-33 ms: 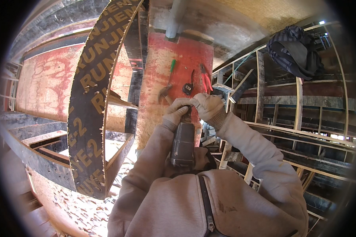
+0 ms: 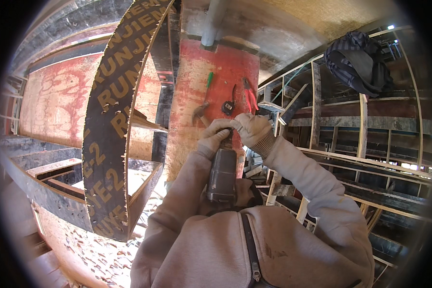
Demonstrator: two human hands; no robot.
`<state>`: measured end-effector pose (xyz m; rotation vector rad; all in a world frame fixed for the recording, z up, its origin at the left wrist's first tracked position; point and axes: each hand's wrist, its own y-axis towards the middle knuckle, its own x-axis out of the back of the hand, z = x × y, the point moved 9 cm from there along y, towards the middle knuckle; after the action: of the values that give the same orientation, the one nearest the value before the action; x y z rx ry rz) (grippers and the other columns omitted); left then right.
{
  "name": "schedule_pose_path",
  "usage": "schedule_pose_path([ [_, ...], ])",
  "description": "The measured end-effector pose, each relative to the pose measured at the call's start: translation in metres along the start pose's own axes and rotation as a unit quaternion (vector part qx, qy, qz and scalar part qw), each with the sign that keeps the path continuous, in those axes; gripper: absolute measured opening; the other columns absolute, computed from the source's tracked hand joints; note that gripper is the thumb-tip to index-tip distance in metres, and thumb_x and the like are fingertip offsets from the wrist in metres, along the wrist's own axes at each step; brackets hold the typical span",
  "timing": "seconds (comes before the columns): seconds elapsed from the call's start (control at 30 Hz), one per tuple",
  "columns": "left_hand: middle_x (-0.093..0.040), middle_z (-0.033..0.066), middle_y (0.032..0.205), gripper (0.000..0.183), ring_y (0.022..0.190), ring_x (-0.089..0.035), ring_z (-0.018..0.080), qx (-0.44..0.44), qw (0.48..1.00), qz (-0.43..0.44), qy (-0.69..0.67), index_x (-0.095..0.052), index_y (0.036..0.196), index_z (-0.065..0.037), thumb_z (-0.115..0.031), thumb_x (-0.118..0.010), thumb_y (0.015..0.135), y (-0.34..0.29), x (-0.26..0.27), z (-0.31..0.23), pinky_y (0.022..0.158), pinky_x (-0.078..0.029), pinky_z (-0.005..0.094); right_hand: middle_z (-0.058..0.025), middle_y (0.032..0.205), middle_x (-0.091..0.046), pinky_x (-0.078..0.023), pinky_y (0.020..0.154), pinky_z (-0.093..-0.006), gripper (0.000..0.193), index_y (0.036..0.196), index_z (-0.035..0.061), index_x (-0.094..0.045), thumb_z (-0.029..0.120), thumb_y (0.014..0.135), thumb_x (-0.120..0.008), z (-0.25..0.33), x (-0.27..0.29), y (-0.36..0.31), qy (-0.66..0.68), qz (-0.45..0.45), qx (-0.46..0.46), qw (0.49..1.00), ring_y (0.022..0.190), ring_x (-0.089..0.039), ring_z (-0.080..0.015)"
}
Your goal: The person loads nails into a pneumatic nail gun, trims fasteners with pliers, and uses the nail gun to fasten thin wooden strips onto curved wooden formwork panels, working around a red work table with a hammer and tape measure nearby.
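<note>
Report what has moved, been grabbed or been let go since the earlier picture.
Nothing has visibly changed. The gloved left hand and right hand stay close together, fingers curled; what they hold, if anything, is too hidden to tell. The red-handled pliers and green handle lie as before on the red-stained board.

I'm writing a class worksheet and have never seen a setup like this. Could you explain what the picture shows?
There is no machine arm here, just a person's left hand and right hand, seemingly gloved. A wide fisheye camera on their head looks down, so straight edges bend.

The hands meet near the top end of a dark boxy thing between the forearms. Whatever the fingers hold is hidden.

Beyond them, on a red-stained board, lie a green-handled tool, a dark tape measure and red-handled pliers.
</note>
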<state>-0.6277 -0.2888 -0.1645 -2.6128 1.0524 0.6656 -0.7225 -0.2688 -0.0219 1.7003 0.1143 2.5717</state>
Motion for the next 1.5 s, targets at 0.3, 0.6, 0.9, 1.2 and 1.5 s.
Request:
schedule_pose_path([
  [0.3,-0.058,0.0006,0.116,0.01,0.101,-0.059,0.0105,0.043,0.993,0.002,0.111,-0.076,0.103,-0.004,-0.007,-0.069,0.097,0.007,0.001,0.007,0.086,-0.05,0.0273,-0.013,0.097,-0.071,-0.056,0.066,-0.0437,0.029,0.107,0.0028,-0.065,0.03,0.098,-0.062,-0.03,0.009,0.019,0.114,0.11,-0.074,0.985,0.075,-0.07,-0.0322],
  [0.6,-0.058,0.0002,0.106,0.008,0.101,-0.057,0.0117,0.057,0.988,0.001,0.147,-0.073,0.097,-0.003,-0.011,-0.071,0.095,0.006,-0.004,-0.005,0.089,-0.047,0.0271,-0.0131,0.112,-0.069,-0.056,0.077,-0.0442,0.033,0.122,0.0049,-0.058,0.022,0.093,-0.06,-0.015,-0.034,-0.003,-0.142,0.331,-0.013,0.933,0.098,-0.07,-0.0354],
  [0.9,-0.056,0.0019,0.111,0.01,0.1,-0.058,0.0139,0.004,0.983,0.016,0.182,-0.074,0.102,-0.003,-0.009,-0.067,0.098,0.009,-0.001,0.0,0.085,-0.05,0.0292,-0.0164,0.092,-0.069,-0.056,0.07,-0.037,0.04,0.132,0.0038,-0.056,0.004,0.092,-0.06,0.004,-0.016,0.006,0.117,0.346,0.033,0.931,0.078,-0.069,-0.0322],
  [1.2,-0.054,-0.0028,0.106,0.011,0.099,-0.056,0.0095,0.003,0.988,0.022,0.15,-0.073,0.1,-0.003,-0.013,-0.069,0.098,0.008,-0.005,-0.004,0.083,-0.047,0.0256,-0.0209,0.084,-0.071,-0.055,0.066,-0.0515,0.026,0.099,0.0008,-0.061,0.026,0.093,-0.056,0.014,-0.01,0.012,-0.143,0.229,0.07,0.96,0.08,-0.073,-0.039],
  [1.5,-0.062,-0.0008,0.108,0.02,0.098,-0.058,0.0101,0.018,0.997,0.019,0.067,-0.072,0.114,-0.004,-0.018,-0.062,0.103,0.005,0.0,0.004,0.085,-0.049,0.0261,-0.0147,0.075,-0.066,-0.052,0.058,-0.0447,0.013,0.088,0.0075,-0.06,0.019,0.094,-0.06,0.013,0.006,0.005,-0.02,0.086,0.131,0.987,0.07,-0.069,-0.0358],
])
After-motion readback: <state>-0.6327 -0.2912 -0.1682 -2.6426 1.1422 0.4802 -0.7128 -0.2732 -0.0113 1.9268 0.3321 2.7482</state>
